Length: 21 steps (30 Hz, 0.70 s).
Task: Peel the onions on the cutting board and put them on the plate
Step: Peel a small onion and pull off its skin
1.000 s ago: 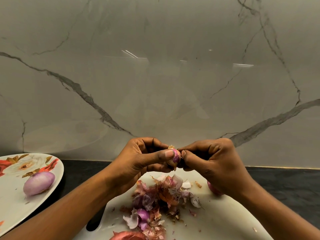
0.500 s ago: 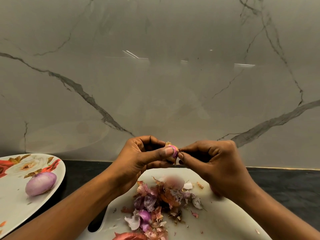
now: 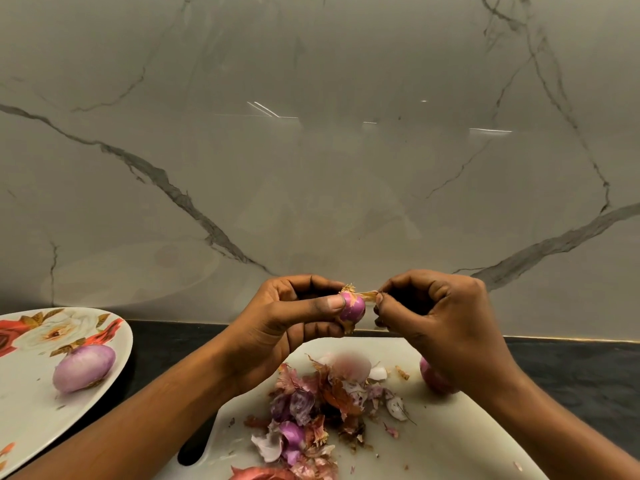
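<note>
Onion [image 3: 352, 308]: small, glossy purple, papery tuft on top; pinched in left hand [image 3: 287, 320] above the cutting board [image 3: 450, 445].
Right hand [image 3: 440, 320]: pinching a thin skin strip [image 3: 367, 295] stretched from the tuft.
Plate [image 3: 20, 410]: floral, left on the dark desk [image 3: 571, 368], holding one peeled onion [image 3: 83, 368].
Board contents: loose peels [image 3: 318, 400]; second onion [image 3: 433, 375] partly hidden behind right wrist.

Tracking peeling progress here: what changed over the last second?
The right hand pulled rightward off the small onion, pinching a strip of dry skin stretched from its top. The left hand still grips it; peeled onion, plate and peel pile stayed put.
</note>
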Each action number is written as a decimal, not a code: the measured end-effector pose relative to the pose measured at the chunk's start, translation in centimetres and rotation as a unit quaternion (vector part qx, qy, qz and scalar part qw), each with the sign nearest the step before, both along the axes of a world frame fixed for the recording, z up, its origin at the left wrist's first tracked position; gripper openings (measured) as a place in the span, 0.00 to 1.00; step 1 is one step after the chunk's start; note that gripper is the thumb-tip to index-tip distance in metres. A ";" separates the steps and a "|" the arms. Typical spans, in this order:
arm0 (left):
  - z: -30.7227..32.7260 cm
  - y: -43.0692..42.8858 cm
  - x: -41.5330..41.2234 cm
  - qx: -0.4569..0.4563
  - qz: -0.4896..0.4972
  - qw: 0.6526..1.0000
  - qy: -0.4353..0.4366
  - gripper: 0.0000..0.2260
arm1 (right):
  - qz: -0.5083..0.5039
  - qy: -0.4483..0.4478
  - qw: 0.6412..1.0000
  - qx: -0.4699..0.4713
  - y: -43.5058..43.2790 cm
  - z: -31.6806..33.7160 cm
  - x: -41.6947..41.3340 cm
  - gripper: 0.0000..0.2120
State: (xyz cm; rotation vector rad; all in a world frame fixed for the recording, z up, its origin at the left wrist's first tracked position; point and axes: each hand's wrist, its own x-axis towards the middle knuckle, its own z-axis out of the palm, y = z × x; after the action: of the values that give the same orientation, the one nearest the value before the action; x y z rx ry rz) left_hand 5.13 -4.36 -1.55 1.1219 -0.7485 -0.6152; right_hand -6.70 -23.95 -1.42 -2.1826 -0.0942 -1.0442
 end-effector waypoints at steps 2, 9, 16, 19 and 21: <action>-0.1 -0.1 0.1 -0.008 -0.018 1.000 0.005 0.13 | -0.013 0.008 1.000 0.006 -0.1 0.1 0.1 0.04; -0.2 -0.1 0.6 -0.018 -0.019 1.000 0.013 0.15 | 0.016 0.063 0.997 0.036 -0.3 0.6 -0.2 0.04; -0.2 -0.3 -0.1 0.021 0.020 0.999 -0.017 0.13 | 0.098 0.068 0.992 0.026 0.2 0.9 -0.7 0.08; -0.3 -0.3 -0.2 0.036 0.023 0.999 -0.033 0.14 | 0.109 0.058 0.992 0.009 0.5 0.9 -0.9 0.11; -0.4 -0.3 -0.2 0.042 0.021 0.998 -0.040 0.13 | 0.101 0.063 0.993 -0.001 0.5 0.8 -0.9 0.10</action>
State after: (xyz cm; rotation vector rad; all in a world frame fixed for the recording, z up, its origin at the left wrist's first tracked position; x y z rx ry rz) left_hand 4.93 -4.67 -1.92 1.2433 -0.7718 -0.5742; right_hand -7.56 -23.43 -0.62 -2.1825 -0.2533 -0.7926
